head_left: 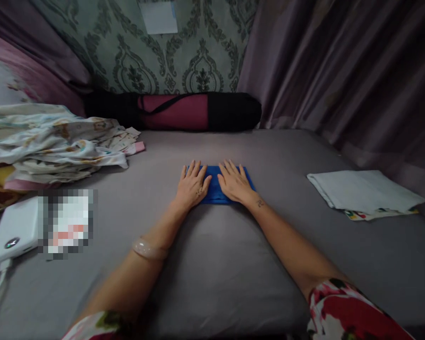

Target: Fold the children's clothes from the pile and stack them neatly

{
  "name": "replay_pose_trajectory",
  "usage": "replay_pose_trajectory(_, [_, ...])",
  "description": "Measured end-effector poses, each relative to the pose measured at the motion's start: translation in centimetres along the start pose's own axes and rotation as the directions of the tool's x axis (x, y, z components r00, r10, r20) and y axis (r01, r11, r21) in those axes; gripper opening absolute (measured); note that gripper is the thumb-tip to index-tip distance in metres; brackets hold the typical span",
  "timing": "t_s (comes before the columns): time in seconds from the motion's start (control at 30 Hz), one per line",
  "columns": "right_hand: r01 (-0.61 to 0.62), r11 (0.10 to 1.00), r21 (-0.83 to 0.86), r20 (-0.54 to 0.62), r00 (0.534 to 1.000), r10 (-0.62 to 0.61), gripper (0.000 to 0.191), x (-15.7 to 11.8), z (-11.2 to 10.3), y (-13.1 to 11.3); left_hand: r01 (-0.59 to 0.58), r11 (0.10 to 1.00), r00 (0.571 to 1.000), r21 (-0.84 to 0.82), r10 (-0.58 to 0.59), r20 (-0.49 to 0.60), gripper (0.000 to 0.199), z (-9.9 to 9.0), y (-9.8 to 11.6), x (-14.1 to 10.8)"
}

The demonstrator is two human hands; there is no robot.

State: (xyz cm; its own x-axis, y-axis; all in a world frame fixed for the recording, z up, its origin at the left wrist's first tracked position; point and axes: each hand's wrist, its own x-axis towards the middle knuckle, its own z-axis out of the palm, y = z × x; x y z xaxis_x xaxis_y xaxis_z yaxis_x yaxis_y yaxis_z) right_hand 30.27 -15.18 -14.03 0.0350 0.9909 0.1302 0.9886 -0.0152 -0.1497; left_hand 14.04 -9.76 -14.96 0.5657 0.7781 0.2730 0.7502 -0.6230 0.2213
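At near left, a white device (19, 226) lies beside a blurred item (71, 222), print unreadable. Beyond, at centre, our left hand (194, 186) and right hand (235, 185) lie open, palms down, grasping nothing, on folded blue cloth (216, 188).

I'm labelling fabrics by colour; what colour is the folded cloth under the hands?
Solid blue cloth, best seen in the head view.

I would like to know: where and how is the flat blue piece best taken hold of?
Probably by the left and right ends of the flat blue piece, coming in from both sides, thumbs above, fingertips slid under. It lies low on the grey sheet, wider than deep, with no raised handle visible; the left hand and right hand rest near those ends.
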Motion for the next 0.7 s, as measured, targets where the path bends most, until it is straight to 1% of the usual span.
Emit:
replay_pose_trajectory(0.03, [-0.017, 1.0, -0.003, 0.013, 1.0, 0.017, 0.059, -0.1, 0.2, 0.1, 0.005, 1.0, 1.0, -0.001, -0.005, 0.029, 0.055, 0.1, 0.0, 0.0])
replay_pose_trajectory(0.13, [-0.041, 0.999, 0.004, 0.071, 0.997, 0.04, 0.059, -0.1, 0.7, 0.3, 0.032, 0.999, 0.986, -0.001, -0.031, 0.161, 0.058, 0.2, -0.1, 0.1])
replay_pose_trajectory(0.17, [-0.04, 0.999, 0.009, 0.078, 0.996, 0.039, 0.059, -0.1, 0.8, 0.3, 0.039, 0.999, 0.983, 0.004, -0.039, 0.177, 0.058, 0.2, -0.1, 0.2])
replay_pose_trajectory(0.2, [-0.038, 0.999, 0.015, 0.075, 0.996, 0.037, 0.059, -0.1, 0.8, 0.4, 0.043, 0.999, 0.985, 0.011, -0.044, 0.17, 0.058, 0.2, -0.1, 0.2])
replay_pose_trajectory(0.27, [-0.048, 0.999, 0.023, 0.044, 0.998, 0.047, 0.06, -0.1, 0.6, 0.4, 0.052, 0.998, 0.993, 0.027, -0.055, 0.105, 0.058, 0.0, -0.1, 0.1])
replay_pose_trajectory(0.33, [-0.089, 0.996, 0.024, 0.009, 0.996, 0.089, 0.061, -0.2, 0.5, 0.5, 0.07, 0.997, 0.996, 0.033, -0.072, 0.052, 0.059, -0.1, -0.1, 0.2])
replay_pose_trajectory(0.37, [-0.117, 0.993, 0.023, 0.005, 0.993, 0.117, 0.062, -0.2, 0.4, 0.6, 0.084, 0.996, 0.995, 0.029, -0.086, 0.057, 0.06, -0.1, -0.1, 0.2])
replay_pose_trajectory(0.43, [-0.164, 0.986, 0.022, 0.033, 0.986, 0.163, 0.064, -0.3, 0.4, 0.6, 0.11, 0.994, 0.986, 0.019, -0.112, 0.122, 0.061, -0.1, -0.1, 0.3])
replay_pose_trajectory(0.5, [-0.182, 0.983, 0.029, 0.074, 0.981, 0.179, 0.064, -0.3, 0.4, 0.6, 0.121, 0.992, 0.975, 0.021, -0.123, 0.183, 0.063, -0.1, -0.1, 0.3])
replay_pose_trajectory(0.53, [-0.185, 0.982, 0.033, 0.085, 0.98, 0.181, 0.064, -0.3, 0.3, 0.7, 0.124, 0.992, 0.975, 0.026, -0.126, 0.182, 0.063, -0.1, -0.1, 0.3])
replay_pose_trajectory(0.57, [-0.189, 0.981, 0.037, 0.082, 0.979, 0.186, 0.064, -0.3, 0.2, 0.7, 0.124, 0.992, 0.979, 0.034, -0.128, 0.156, 0.062, -0.1, -0.1, 0.3])
replay_pose_trajectory(0.67, [-0.235, 0.971, 0.032, 0.008, 0.972, 0.235, 0.064, -0.3, -0.1, 1.0, 0.148, 0.987, 0.989, 0.057, -0.148, 0.004, 0.062, -0.2, -0.3, 0.1])
replay_pose_trajectory(0.7, [-0.258, 0.966, 0.03, -0.009, 0.966, 0.259, 0.064, -0.3, -0.1, 1.1, 0.159, 0.985, 0.987, 0.062, -0.158, -0.028, 0.063, -0.1, -0.4, 0.1])
